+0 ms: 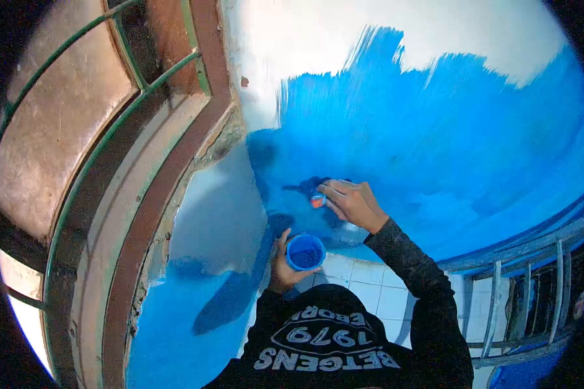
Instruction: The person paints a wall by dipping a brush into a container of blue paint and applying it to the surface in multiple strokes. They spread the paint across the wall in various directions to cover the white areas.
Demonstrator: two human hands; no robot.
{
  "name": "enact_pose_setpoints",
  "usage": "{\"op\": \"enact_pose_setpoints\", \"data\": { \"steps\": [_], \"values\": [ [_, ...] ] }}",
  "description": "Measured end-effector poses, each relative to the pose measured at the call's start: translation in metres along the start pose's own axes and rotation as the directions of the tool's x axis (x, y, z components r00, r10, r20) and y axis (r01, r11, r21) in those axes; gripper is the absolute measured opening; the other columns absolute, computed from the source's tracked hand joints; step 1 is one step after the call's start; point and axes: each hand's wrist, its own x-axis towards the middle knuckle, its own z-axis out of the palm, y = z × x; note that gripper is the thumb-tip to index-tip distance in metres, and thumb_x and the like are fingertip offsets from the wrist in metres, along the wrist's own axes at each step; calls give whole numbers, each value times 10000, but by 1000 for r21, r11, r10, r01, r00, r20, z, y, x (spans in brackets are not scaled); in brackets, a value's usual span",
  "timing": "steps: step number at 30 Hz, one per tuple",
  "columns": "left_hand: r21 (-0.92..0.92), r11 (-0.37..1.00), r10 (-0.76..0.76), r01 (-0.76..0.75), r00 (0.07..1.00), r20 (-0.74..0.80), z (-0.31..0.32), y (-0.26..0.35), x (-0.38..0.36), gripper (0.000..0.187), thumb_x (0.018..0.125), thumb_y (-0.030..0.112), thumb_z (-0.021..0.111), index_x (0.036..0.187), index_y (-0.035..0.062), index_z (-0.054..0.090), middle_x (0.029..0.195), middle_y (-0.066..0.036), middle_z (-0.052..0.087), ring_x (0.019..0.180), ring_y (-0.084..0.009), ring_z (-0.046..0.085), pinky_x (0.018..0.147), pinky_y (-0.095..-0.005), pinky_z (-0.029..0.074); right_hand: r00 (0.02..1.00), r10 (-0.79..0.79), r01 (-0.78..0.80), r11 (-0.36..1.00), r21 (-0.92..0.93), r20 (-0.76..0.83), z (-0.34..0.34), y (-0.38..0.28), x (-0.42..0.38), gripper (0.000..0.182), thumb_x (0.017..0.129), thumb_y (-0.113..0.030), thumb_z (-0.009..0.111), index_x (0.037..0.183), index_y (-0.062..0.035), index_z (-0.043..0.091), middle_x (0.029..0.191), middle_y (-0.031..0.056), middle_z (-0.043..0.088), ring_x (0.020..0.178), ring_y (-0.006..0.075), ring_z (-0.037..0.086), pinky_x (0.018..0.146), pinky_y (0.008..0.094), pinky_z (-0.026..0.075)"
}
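My left hand (283, 267) is wrapped round the side of a small blue cup (305, 252), with dark blue paint inside it. Above and to the right of the cup, my right hand (353, 205) pinches a paintbrush (318, 200) against the blue-painted wall. Only the brush's red and white handle end shows clearly; its bristles are lost behind the fingers and in shadow. The wall (422, 149) carries fresh-looking blue paint with ragged streaks along its upper edge, and bare white (474, 29) above.
At left stands a brown window frame (165, 175) with green bars (104, 139) and chipped plaster along its edge. A partly painted wall section (217, 207) adjoins it. White tiles (366, 285) lie below, and a metal rack or railing (525, 305) is at lower right.
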Motion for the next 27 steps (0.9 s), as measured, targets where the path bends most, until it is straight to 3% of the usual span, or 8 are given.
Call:
{"op": "enact_pose_setpoints", "data": {
  "steps": [9,15,18,20,23,24,25,27],
  "values": [
    [-76,987,149,-142,983,109,5,-1,-6,1164,573,224,1025,1496,42,340,1338,-171,606,1252,-312,594,1057,-448,483,741,-318,224,947,-228,-592,-152,1,96,247,812,-169,818,1034,-89,745,1040,95,747,935,278,728,763,366,597],
    [-77,985,163,-155,980,111,11,-5,-8,1097,593,210,1015,1474,46,382,1339,-172,611,1212,-297,624,1040,-441,499,858,-234,-9,884,-468,-458,-251,-39,104,211,899,-168,778,1036,-28,701,919,76,691,591,108,577,515,271,473],
    [-167,980,119,-105,989,82,13,-14,-11,1077,603,226,1011,1468,54,394,1352,-178,609,1215,-289,625,1038,-440,500,526,-430,-174,790,-587,-734,-239,-9,76,254,814,-80,869,1024,-26,736,853,54,737,637,110,615,580,253,482],
    [-113,991,78,-69,994,72,11,-17,-11,1067,599,243,1012,1456,57,405,1365,-186,604,1229,-294,619,1045,-441,495,408,3,63,998,31,-913,-211,-28,73,152,881,-148,810,953,-33,740,877,27,743,722,123,672,603,280,519],
    [-75,990,123,-120,992,38,11,-14,-5,1085,584,245,1017,1459,60,403,1379,-188,600,1247,-300,610,1057,-445,486,326,582,-131,808,575,-745,-165,-34,11,136,926,-86,731,1025,7,724,745,21,644,625,78,566,538,218,409],
    [-82,988,134,-131,990,33,10,-10,-1,1085,584,245,1017,1459,60,403,1379,-188,600,1247,-300,610,1057,-445,486,279,674,-143,734,664,-684,-142,-40,-1,160,1006,-198,656,975,-41,670,745,-63,498,590,21,405,476,229,300],
    [-76,987,146,-143,989,26,10,-2,0,1103,580,238,1017,1470,63,388,1381,-188,599,1250,-303,610,1062,-450,483,377,339,-421,892,167,-862,-105,-14,-35,243,1003,-240,667,814,-121,570,688,-79,421,531,18,358,439,238,289],
    [-81,981,177,-175,984,6,11,6,5,1122,577,231,1016,1481,66,373,1383,-188,598,1253,-306,609,1066,-455,479,31,983,-39,180,983,-179,-67,-56,-55,401,1012,-299,655,729,-208,385,647,-82,303,493,20,303,450,232,341]
  ]
}}
